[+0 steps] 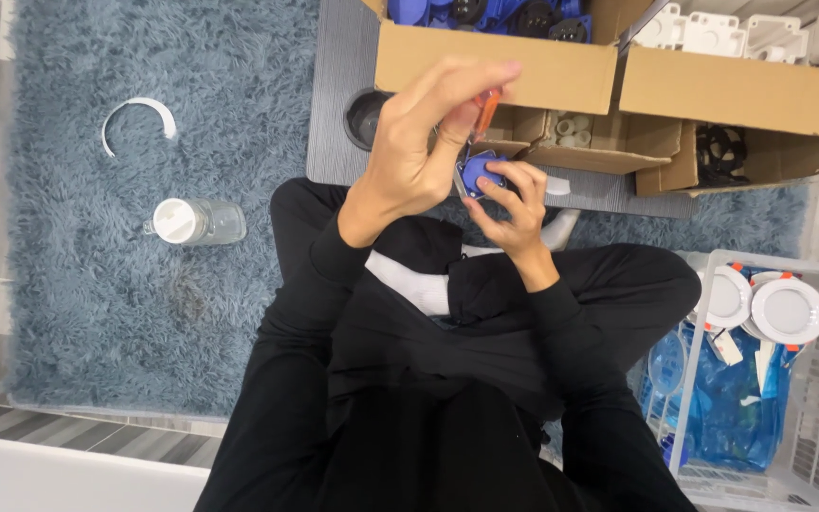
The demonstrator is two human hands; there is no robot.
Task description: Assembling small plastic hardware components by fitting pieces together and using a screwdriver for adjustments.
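Left hand (pixel 419 142): is being held raised over the lap, fingers curled narrow around an orange-handled tool (pixel 485 112), thumb and forefinger pinched high on the handle.
Right hand (pixel 514 204): is being kept lower, fingertips closed on the blue part (pixel 478 175), which is being gripped from the right and from below.
Blue part: is being held in the air between the two hands, just in front of the low grey table (pixel 338 114), above the crossed legs in black.
Tool: is being pointed down at the top of the blue part; whether its tip is touching cannot be told, since the left hand is covering it.
Step in hand: judged from the grip, something on the blue part is being driven or fastened with the tool while the part is being steadied.
Next move: steady downward pressure is being called for, with the part kept from turning in the right fingers and the tip kept seated.
Boxes (pixel 495 66): are being kept open on the table, more blue parts in one, white pieces in others.
Cup (pixel 364 118): is being left at the table's left edge, near the left hand.
Bottle (pixel 193 221): is lying on the blue rug (pixel 97 284), well apart to the left.
White ring (pixel 137 116): is lying on the rug beyond the bottle.
Basket (pixel 779 379): is standing at the right knee, round white fittings and blue bags being kept in it.
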